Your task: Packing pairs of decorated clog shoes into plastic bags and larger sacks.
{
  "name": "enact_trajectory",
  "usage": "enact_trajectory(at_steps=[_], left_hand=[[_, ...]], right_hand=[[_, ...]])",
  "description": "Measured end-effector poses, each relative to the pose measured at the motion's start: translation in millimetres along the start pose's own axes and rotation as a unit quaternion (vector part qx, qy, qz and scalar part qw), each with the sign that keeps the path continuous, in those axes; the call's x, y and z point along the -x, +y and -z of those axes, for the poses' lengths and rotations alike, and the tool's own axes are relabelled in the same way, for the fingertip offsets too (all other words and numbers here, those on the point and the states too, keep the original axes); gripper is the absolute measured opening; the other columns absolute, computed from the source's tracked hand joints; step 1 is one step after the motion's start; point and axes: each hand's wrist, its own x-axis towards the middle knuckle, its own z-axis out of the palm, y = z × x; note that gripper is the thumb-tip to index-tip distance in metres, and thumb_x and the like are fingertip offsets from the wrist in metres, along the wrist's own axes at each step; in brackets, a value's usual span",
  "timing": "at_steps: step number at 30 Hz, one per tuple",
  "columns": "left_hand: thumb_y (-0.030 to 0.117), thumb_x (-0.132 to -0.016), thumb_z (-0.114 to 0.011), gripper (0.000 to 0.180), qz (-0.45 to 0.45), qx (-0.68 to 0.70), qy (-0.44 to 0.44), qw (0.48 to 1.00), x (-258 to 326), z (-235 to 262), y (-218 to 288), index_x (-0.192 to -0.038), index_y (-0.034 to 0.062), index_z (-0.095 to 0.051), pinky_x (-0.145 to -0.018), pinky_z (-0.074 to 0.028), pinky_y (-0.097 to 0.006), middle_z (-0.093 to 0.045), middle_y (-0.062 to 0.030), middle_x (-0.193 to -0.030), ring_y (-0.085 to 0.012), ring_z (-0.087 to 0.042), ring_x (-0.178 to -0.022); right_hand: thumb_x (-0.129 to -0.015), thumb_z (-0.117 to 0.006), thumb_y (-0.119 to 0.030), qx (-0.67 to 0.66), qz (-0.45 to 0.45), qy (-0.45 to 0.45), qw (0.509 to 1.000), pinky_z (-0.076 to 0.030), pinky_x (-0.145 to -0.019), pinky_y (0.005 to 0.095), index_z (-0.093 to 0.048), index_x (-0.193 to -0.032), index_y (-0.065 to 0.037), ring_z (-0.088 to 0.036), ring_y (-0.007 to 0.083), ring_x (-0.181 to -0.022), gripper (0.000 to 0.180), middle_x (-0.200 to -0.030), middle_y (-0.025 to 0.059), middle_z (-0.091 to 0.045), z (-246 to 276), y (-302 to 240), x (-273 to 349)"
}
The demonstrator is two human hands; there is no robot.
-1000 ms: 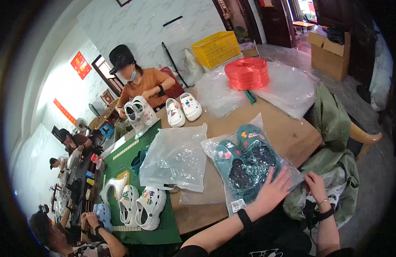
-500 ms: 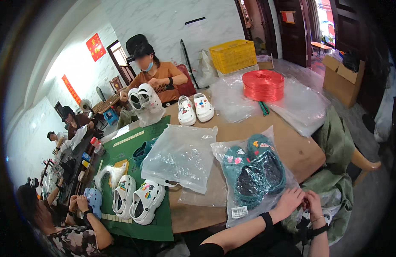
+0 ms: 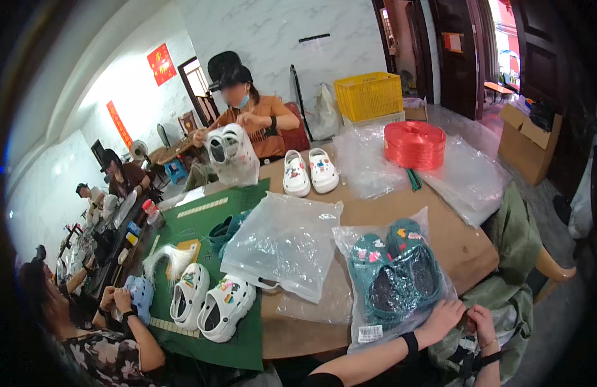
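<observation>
A clear plastic bag [image 3: 369, 351] lies on the near right of the table with a pair of dark green clogs [image 3: 405, 284] inside. Colourful charms dot the clogs. My left hand [image 3: 442, 317] is at the bag's lower right edge, its bent fingers closed on the plastic. Just right of it, apart from the bag, my right hand [image 3: 483, 325] hovers above a green sack [image 3: 515, 284]. Its fingers are curled together; anything between them is too small to make out.
An empty bag [image 3: 292, 238], white clogs [image 3: 229, 308] and a green cutting mat [image 3: 247, 355] lie leftward. Farther back are white clogs [image 3: 323, 171] and a red twine roll [image 3: 414, 145]. Co-workers sit opposite and at left; a chair [image 3: 556, 274] stands right.
My hands, touching before at the bag's edge, are now slightly apart. Across the table, a co-worker's bag has come up around the white clogs. The whole view has shifted a little.
</observation>
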Motion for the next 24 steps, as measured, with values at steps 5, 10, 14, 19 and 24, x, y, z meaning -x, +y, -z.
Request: enact_trajectory(at_steps=[5, 10, 14, 19, 24], left_hand=[[0.013, -0.078, -0.054, 0.026, -0.024, -0.006, 0.014, 1.0, -1, 13, 2, -0.1, 0.0012, -0.056, -0.082, -0.043, -0.035, -0.055, -0.0092, -0.097, -0.023, -0.055, -0.095], [0.013, -0.078, -0.053, 0.023, -0.042, 0.013, 0.035, 0.998, 4, 15, 3, -0.097, 0.0008, -0.055, -0.081, -0.043, -0.035, -0.054, -0.0107, -0.095, -0.0247, -0.055, -0.093], [0.014, -0.078, -0.053, 0.023, -0.051, -0.018, 0.043, 0.998, 3, 20, 6, -0.097, 0.0014, -0.054, -0.08, -0.042, -0.035, -0.053, -0.0103, -0.094, -0.0243, -0.054, -0.093], [0.014, -0.078, -0.054, 0.024, -0.056, -0.019, 0.03, 0.998, 1, 20, 6, -0.099, 0.0029, -0.055, -0.08, -0.042, -0.034, -0.053, -0.0092, -0.095, -0.0233, -0.053, -0.094], [0.013, -0.079, -0.055, 0.024, -0.041, -0.015, 0.036, 0.998, 5, 23, 6, -0.102, 0.0059, -0.056, -0.083, -0.042, -0.034, -0.053, -0.0073, -0.094, -0.0226, -0.053, -0.094]], right_hand=[[-0.093, -0.056, -0.015, 0.072, 0.017, 0.018, 0.997, -0.03, -0.043, 0.0231, -0.053, -0.073, -0.007, -0.043, 0.0073, -0.048, 0.021, -0.06, -0.0019, -0.048, -7, -3, -1], [-0.096, -0.051, -0.019, 0.008, -0.042, -0.01, 0.999, -0.039, -0.04, 0.0247, -0.054, -0.078, -0.007, -0.049, 0.0121, -0.046, 0.021, -0.062, 0.0023, -0.054, -16, -9, 5], [-0.095, -0.051, -0.018, -0.018, -0.072, 0.0, 0.997, -0.038, -0.04, 0.0244, -0.053, -0.078, -0.007, -0.049, 0.0119, -0.046, 0.02, -0.06, 0.0024, -0.053, -12, -4, 2], [-0.093, -0.052, -0.015, -0.055, -0.061, -0.004, 0.997, -0.031, -0.038, 0.0233, -0.053, -0.078, -0.008, -0.043, 0.0095, -0.043, 0.017, -0.057, 0.0012, -0.05, -9, 3, 1], [-0.09, -0.053, -0.013, -0.094, -0.055, 0.029, 0.994, -0.025, -0.036, 0.0225, -0.052, -0.076, -0.009, -0.037, 0.0071, -0.041, 0.015, -0.055, -0.001, -0.045, -11, 5, -2]])
